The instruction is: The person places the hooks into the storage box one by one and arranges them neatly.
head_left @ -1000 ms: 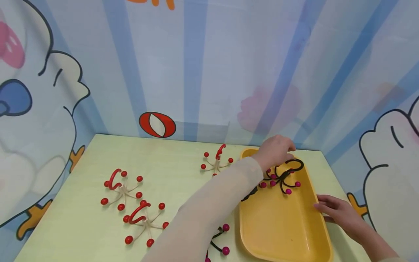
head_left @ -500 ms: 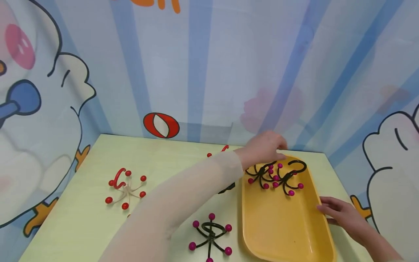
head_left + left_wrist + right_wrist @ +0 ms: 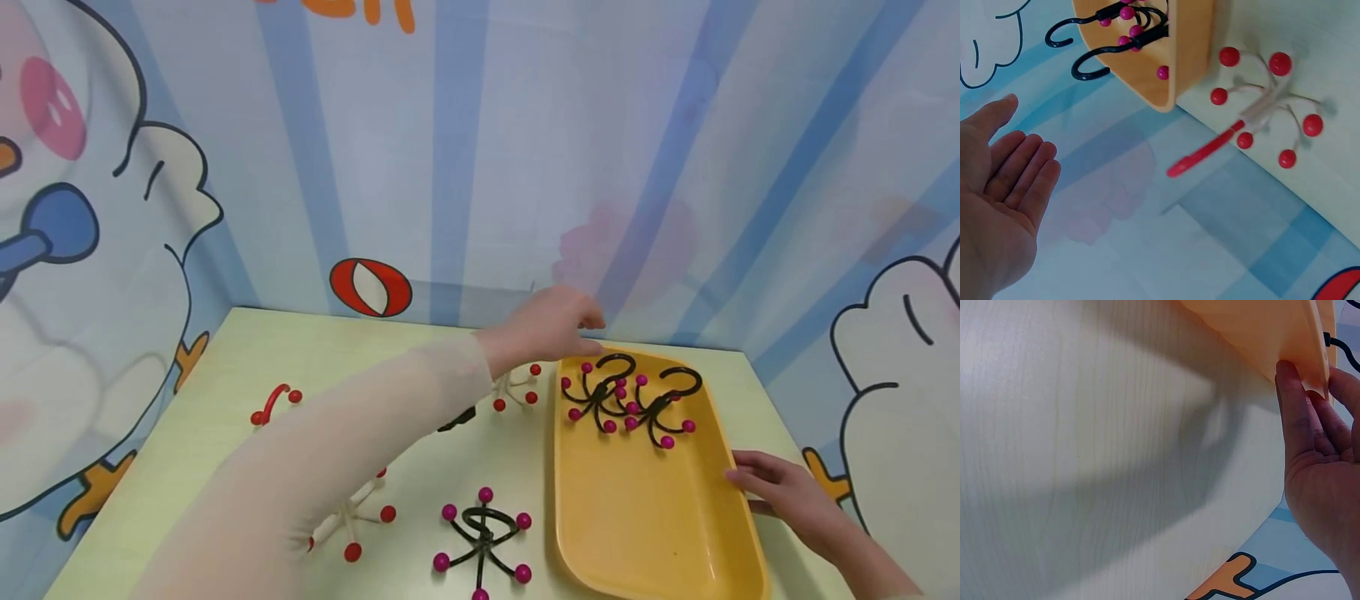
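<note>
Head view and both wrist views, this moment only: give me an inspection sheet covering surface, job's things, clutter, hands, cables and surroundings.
Surface: pale green table, wood-grained in the right wrist view.
Job's things: yellow tray holds two black hooks with magenta balls at its far end; a third black hook lies on the table left of the tray.
Clutter: red-ball hooks with pale stems on the table, one just beyond the tray's far corner, others partly hidden by the sleeve.
Hands: left hand open, above the table near the tray's far left corner, holding nothing; right hand with straight fingers against the tray's right rim.
Cables: nothing seen.
Surroundings: blue-striped cartoon backdrop on three sides.
</note>
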Demonstrator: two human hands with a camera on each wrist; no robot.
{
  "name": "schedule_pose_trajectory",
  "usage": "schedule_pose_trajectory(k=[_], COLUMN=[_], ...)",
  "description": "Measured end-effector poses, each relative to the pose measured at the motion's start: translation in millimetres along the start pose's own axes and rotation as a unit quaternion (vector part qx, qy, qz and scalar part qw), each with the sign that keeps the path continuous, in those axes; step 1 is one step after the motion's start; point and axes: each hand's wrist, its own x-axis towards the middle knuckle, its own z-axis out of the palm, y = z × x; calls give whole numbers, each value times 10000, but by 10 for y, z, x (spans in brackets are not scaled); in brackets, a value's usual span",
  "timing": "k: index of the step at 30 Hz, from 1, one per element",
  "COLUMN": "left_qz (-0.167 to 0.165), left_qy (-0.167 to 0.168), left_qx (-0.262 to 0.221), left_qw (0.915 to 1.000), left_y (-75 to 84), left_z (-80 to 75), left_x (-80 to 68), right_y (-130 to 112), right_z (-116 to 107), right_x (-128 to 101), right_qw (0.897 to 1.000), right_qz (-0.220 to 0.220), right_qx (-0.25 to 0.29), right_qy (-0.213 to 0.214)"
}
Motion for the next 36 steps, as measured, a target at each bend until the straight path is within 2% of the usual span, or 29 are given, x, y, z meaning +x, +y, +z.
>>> schedule_pose_trajectory(k=[5,13,24,36], left_qz=[-208,-751,-1163,-1571], left_qy=[30,18,399,669], left_qx=[-125,-108,-400,-827], left_qw=[9997,9971,9916,9818], left_y=[-165,-392,-722,-894], left_z=[-49,-10,205,401], left_x=[-144,-311,-425,-494], right_y=[6,20,27,27], right_z=[0,10,-1,-9], right_x=[15,24,23,11], right_qw=[10000,10000,10000,9999], right_qz=[-17,-33,-75,-84], right_qx=[-21,1,7,81], right_qy=[-8,-3,-21,-50])
